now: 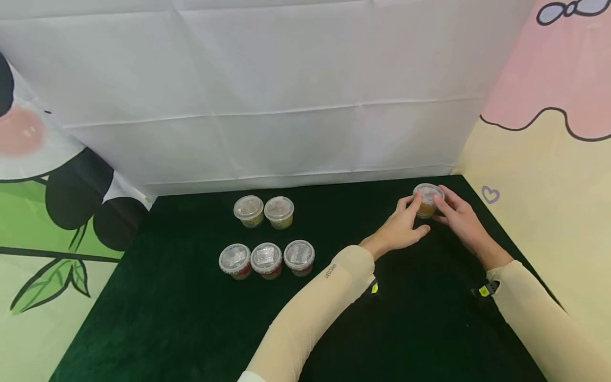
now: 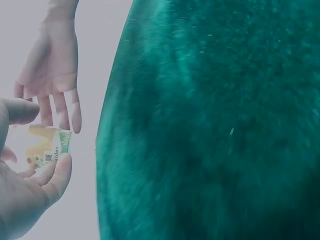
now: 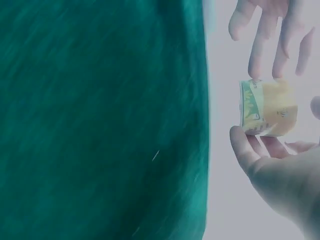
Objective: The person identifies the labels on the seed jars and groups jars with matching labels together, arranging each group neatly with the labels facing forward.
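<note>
At the far right corner of the table, both hands hold a small lidded cup with amber contents between them. My left hand has its fingertips on the cup's left side, the thumb low and apart in the head view. On the other side my right hand grips it, fingers bent along its wall. The left wrist view shows the yellow and green printed label of the cup above the left fingertips. From the right wrist, the cup lies between the fingers of both hands.
Two lidded cups with yellowish contents, one being the left cup, stand at the back of the dark green table. Three red-labelled cups, including the middle cup, line up in front. A white cloth wall rises behind; a printed wall borders the right.
</note>
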The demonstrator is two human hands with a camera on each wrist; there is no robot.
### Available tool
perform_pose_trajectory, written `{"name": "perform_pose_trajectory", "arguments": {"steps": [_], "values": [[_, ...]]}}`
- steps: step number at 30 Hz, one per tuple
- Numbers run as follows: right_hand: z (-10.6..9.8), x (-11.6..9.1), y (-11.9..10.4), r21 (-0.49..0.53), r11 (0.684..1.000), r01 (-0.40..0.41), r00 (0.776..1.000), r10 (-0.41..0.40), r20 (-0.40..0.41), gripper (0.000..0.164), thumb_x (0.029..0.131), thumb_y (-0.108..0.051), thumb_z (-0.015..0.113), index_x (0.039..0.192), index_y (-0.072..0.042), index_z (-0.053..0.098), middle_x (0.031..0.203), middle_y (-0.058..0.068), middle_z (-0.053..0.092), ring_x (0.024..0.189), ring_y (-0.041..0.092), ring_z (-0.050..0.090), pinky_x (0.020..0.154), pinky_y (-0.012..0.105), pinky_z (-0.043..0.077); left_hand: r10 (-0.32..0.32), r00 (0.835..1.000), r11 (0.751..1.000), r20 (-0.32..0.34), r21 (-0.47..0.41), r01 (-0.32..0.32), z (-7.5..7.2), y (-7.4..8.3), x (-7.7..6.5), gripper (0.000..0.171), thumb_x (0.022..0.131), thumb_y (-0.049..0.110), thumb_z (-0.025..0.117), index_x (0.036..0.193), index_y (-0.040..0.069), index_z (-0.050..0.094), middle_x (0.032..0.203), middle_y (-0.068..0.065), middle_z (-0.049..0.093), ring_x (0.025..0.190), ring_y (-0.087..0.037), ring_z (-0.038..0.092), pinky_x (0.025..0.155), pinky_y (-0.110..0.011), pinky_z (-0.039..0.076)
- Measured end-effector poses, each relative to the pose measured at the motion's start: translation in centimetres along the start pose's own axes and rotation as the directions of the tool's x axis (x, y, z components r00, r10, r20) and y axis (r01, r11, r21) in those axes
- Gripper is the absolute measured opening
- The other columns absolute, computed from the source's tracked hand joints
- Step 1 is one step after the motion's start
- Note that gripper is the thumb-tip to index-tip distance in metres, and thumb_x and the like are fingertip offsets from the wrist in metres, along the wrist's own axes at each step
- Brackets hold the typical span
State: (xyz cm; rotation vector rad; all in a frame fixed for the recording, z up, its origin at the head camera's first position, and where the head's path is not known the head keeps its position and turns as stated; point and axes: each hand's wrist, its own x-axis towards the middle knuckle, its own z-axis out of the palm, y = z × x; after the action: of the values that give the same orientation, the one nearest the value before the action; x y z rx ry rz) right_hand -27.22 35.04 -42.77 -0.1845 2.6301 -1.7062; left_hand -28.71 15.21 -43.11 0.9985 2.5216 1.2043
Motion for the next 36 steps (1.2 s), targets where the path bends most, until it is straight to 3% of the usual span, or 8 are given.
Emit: {"name": "perform_pose_trajectory", "arguments": {"steps": [4, 6, 9, 12, 17, 20, 29, 36], "values": [[1.5, 0.6, -1.9, 0.034, 0.996, 0.079, 0.997, -0.079, 0.008, 0.07, 0.109, -0.033, 0.047, 0.164, -0.01, 0.01, 0.154, 0.028, 0.032, 0.127, 0.031, 0.048, 0.094, 0.021, 0.048, 0.046, 0.997, 0.999, -0.059, -0.023, -0.047, -2.6, -0.2, -1.5, 0.08, 0.104, 0.025, 0.058, 0.164, 0.012, 0.006, 0.166, -0.01, 0.014, 0.146, -0.017, 0.032, 0.116, -0.03, 0.031], [2.3, 0.8, -3.0, 0.065, 0.992, 0.108, 0.994, -0.11, 0.017, 0.071, 0.108, -0.031, 0.05, 0.164, -0.013, 0.011, 0.154, 0.026, 0.033, 0.127, 0.029, 0.05, 0.095, 0.023, 0.048, 0.071, 0.993, 0.997, -0.096, -0.019, -0.073, -3.9, -0.4, -2.4, 0.081, 0.104, 0.025, 0.059, 0.163, 0.011, 0.007, 0.165, -0.012, 0.016, 0.142, -0.019, 0.038, 0.113, -0.028, 0.035], [3.6, 1.0, -4.7, 0.117, 0.983, 0.141, 0.988, -0.146, 0.038, 0.071, 0.107, -0.03, 0.053, 0.164, -0.017, 0.012, 0.154, 0.022, 0.032, 0.133, 0.034, 0.047, 0.098, 0.025, 0.047, 0.097, 0.985, 0.995, -0.145, -0.016, -0.101, -5.9, -0.7, -3.7, 0.081, 0.103, 0.024, 0.061, 0.163, 0.01, 0.009, 0.162, -0.015, 0.02, 0.126, -0.024, 0.051, 0.099, -0.023, 0.047], [4.7, 1.1, -6.2, 0.172, 0.969, 0.175, 0.98, -0.189, 0.068, 0.069, 0.108, -0.026, 0.052, 0.164, -0.017, 0.013, 0.155, 0.022, 0.03, 0.138, 0.041, 0.042, 0.099, 0.026, 0.047, 0.106, 0.978, 0.994, -0.178, -0.02, -0.112, -7.5, -0.8, -5.3, 0.081, 0.103, 0.024, 0.062, 0.163, 0.01, 0.01, 0.16, -0.015, 0.022, 0.118, -0.025, 0.053, 0.086, -0.023, 0.051], [6.2, 1.1, -8.0, 0.226, 0.95, 0.215, 0.966, -0.241, 0.096, 0.066, 0.109, -0.024, 0.05, 0.164, -0.02, 0.015, 0.157, 0.019, 0.028, 0.139, 0.041, 0.039, 0.099, 0.024, 0.047, 0.107, 0.972, 0.992, -0.211, -0.039, -0.117, -9.7, -0.2, -7.8, 0.081, 0.102, 0.026, 0.063, 0.163, 0.01, 0.011, 0.158, -0.015, 0.024, 0.134, -0.026, 0.044, 0.089, -0.027, 0.053], [7.0, 1.0, -8.9, 0.246, 0.943, 0.226, 0.961, -0.257, 0.105, 0.063, 0.109, -0.025, 0.048, 0.164, -0.024, 0.017, 0.157, 0.017, 0.029, 0.139, 0.039, 0.04, 0.1, 0.023, 0.047, 0.109, 0.966, 0.992, -0.233, -0.042, -0.122, -10.9, 0.3, -9.2, 0.081, 0.102, 0.026, 0.063, 0.163, 0.009, 0.012, 0.157, -0.016, 0.025, 0.135, -0.027, 0.044, 0.091, -0.033, 0.054], [10.0, 0.5, -11.3, 0.358, 0.911, 0.203, 0.939, -0.285, 0.193, 0.056, 0.111, -0.031, 0.043, 0.163, -0.025, 0.023, 0.153, 0.013, 0.034, 0.13, 0.03, 0.047, 0.1, 0.029, 0.05, 0.113, 0.946, 0.99, -0.305, -0.052, -0.135, -14.4, -0.5, -12.9, 0.077, 0.103, 0.024, 0.062, 0.164, 0.013, 0.016, 0.15, -0.015, 0.033, 0.124, -0.023, 0.052, 0.09, -0.033, 0.054], [12.6, 0.1, -12.6, 0.476, 0.876, 0.08, 0.931, -0.236, 0.278, 0.059, 0.109, -0.031, 0.047, 0.163, -0.021, 0.025, 0.147, 0.014, 0.038, 0.122, 0.032, 0.052, 0.099, 0.037, 0.052, 0.053, 0.954, 0.977, -0.297, -0.18, -0.11, -16.1, -1.9, -15.6, 0.074, 0.104, 0.023, 0.06, 0.164, 0.019, 0.017, 0.148, -0.012, 0.034, 0.12, -0.024, 0.053, 0.092, -0.041, 0.054]]}}
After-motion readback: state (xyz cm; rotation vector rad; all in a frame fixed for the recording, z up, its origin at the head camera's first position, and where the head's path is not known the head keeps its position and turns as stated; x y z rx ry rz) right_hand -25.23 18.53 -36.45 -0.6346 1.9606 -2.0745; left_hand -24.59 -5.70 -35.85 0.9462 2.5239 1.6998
